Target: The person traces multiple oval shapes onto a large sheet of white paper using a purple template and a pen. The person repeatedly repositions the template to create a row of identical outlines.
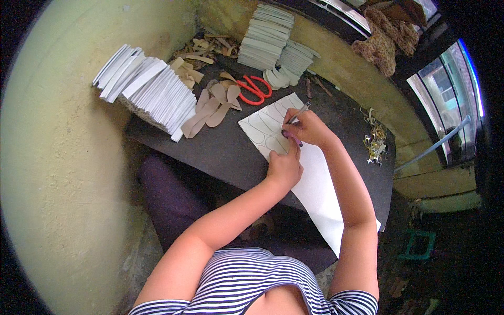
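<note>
A long white sheet lies across the dark table, its far part covered with rows of drawn oval and teardrop outlines. My right hand is closed around a pen, its tip down by the sheet. Beside the tip is a small purple template with dark ends, partly covered by fingers. My left hand presses this piece against the sheet with outstretched fingertips, the other fingers curled. Beyond the sheet's far left corner lie red-handled scissors, their blades hidden among beige cut-out pieces.
At the table's left stands a tall row of white strips. Stacked pale pieces lean at the back wall, near brownish scraps. Thin trimmings lie at the right edge. A wall bounds the left side.
</note>
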Available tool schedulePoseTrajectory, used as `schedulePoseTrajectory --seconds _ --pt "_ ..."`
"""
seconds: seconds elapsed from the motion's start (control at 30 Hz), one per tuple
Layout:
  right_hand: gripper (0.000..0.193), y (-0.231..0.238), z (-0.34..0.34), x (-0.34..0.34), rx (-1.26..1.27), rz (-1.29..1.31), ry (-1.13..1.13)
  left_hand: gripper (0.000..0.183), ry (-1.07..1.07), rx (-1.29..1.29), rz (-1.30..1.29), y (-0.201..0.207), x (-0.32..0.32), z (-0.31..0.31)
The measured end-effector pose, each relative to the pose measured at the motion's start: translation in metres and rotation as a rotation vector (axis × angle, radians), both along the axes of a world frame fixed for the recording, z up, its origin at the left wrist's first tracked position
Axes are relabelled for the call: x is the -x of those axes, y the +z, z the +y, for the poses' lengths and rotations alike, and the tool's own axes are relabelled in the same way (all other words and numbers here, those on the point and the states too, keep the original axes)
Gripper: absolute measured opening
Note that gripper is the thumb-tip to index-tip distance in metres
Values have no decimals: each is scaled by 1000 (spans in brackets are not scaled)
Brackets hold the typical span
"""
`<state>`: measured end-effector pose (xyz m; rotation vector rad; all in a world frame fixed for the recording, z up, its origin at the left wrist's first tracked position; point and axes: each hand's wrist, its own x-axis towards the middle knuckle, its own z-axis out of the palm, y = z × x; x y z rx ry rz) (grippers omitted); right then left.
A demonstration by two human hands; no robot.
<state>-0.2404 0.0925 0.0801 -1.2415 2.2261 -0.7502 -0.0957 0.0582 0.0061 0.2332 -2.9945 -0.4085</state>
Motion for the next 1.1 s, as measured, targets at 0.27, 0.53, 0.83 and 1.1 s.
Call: schedulePoseTrajectory --seconds 0.27,0.53,0.83,1.1 --pt "13 -2 1 1 -15 61 -53 85 1 25 177 -8 0 -1" --pt "13 -6 2 2 38 31 -74 71 16 -12 2 0 1 1" --pt "12 -7 3 0 63 -24 -107 72 14 -37 5 1 1 1" --pt "12 -5 2 -4 12 16 -112 77 5 -11 59 -2 -1 0"
